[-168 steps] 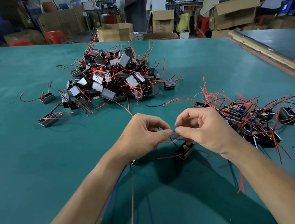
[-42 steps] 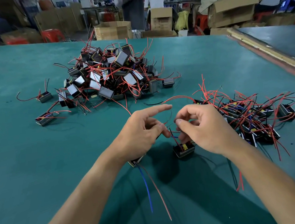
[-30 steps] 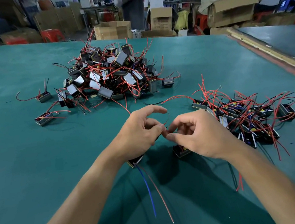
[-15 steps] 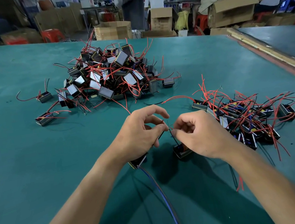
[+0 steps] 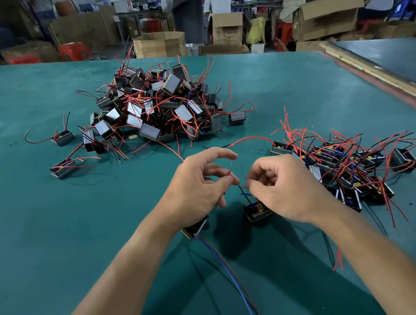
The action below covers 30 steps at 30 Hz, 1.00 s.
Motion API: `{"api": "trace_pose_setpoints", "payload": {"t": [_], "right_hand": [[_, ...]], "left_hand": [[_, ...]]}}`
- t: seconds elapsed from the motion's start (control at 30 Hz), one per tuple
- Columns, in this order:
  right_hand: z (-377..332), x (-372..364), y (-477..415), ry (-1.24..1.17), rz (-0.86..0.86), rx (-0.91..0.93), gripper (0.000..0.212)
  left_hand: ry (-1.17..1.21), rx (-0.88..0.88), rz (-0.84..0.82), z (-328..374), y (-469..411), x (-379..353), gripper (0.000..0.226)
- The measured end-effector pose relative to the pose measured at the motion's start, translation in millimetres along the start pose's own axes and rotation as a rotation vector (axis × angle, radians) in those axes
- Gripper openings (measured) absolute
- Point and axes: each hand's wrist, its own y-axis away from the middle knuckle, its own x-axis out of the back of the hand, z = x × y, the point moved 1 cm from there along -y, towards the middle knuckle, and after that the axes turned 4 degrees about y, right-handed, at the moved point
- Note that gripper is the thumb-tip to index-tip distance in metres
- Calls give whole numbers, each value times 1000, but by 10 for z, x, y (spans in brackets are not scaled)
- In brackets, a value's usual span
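Near: blue lead (image 5: 236,282) dangling from transformer (image 5: 194,230) clenched in left grip (image 5: 200,189), fingertips pinching red wire (image 5: 230,172). Just right: right grip (image 5: 281,187) pinching other wire (image 5: 244,177) above second transformer (image 5: 255,213) on table (image 5: 54,241). Right, small heap (image 5: 347,166); far, big heap (image 5: 158,105).

Two hands are at work, the left hand (image 5: 198,192) and the right hand (image 5: 284,190), with two small wired blocks at them. One held block (image 5: 195,229) sits under the left palm and trails two long wires (image 5: 229,272), and one standing block (image 5: 257,214) rests on the bench (image 5: 40,230), with one short wire end (image 5: 245,178) pinched by the right hand. The other blocks form two groups too tangled to count, one heap (image 5: 158,105) far left of centre and one flatter spread (image 5: 347,166) at the right, plus two strays left of the heap, a far stray (image 5: 63,138) and a near stray (image 5: 63,169).
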Motion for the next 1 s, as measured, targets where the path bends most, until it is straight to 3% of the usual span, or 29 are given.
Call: {"api": "trace_pose_setpoints", "payload": {"t": [0.13,0.33,1.0], "right_hand": [[-2,-4,-7,-3,4,-13,9],[-24,-13,1,-25,-13,-17,9],[-49,9,15,-63,-18,65,12]], "left_hand": [[25,9,-16,8,-5,11,38],[-4,12,-28,6,4,-34,22],[-141,12,80,-15,2,-30,11]]}}
